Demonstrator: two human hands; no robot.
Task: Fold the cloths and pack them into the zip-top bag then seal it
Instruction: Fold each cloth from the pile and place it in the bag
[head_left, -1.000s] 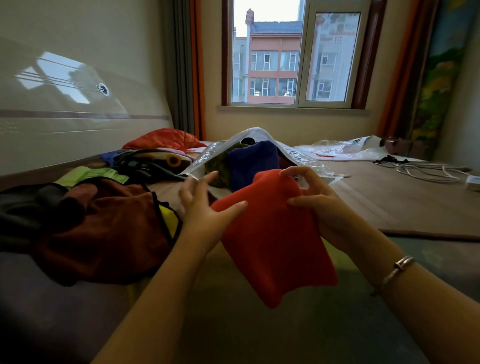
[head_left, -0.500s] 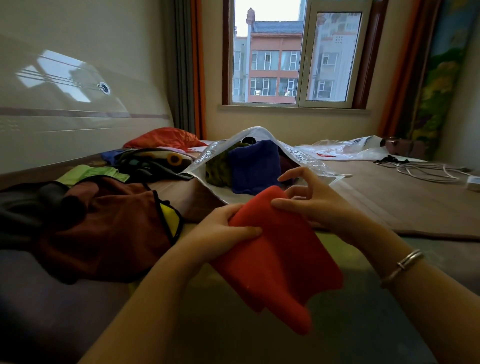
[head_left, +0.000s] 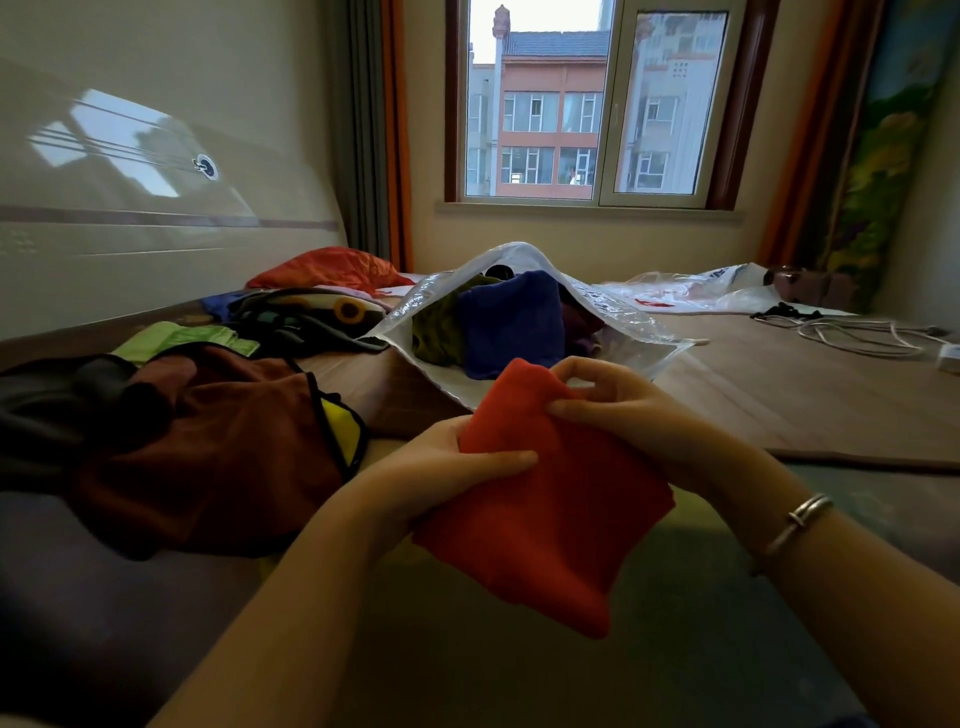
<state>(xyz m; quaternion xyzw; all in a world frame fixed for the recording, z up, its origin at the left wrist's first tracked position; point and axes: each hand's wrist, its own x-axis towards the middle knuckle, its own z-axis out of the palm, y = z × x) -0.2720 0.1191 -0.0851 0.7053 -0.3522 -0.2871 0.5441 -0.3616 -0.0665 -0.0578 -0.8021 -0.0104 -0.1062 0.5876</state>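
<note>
Head view looked down past two bare forearms to a red cloth (head_left: 550, 499) held up in front of the person. Left hand (head_left: 457, 467) gripped the cloth's left edge, thumb laid across the front of the fabric and fingers curled behind it. Right hand (head_left: 623, 410) pinched the cloth near its top corner between thumb and bent fingers, and a silver bangle (head_left: 797, 522) sat on that wrist. The cloth hung folded, its lower corner drooping toward the person.

Left of the hands lay a heap of dark maroon fabric (head_left: 218, 447) with black trim and a yellow patch, on a brown mat (head_left: 779, 395). Just beyond the red cloth, the zip-top bag (head_left: 634, 322) lay on the mat with its mouth gaping toward the person; inside stood a blue cloth (head_left: 511, 322) and, to its left, an olive green cloth (head_left: 439, 332). Print on the bag was too blurred to read.

Farther left were a light green cloth (head_left: 176, 335), a dark garment with a sunflower print (head_left: 322, 314) and an orange cloth (head_left: 327, 267). To the right lay more clear plastic (head_left: 691, 291) with unreadable red marks, and white cables (head_left: 857, 332). A window (head_left: 592, 104) at the back showed a brick-red building
</note>
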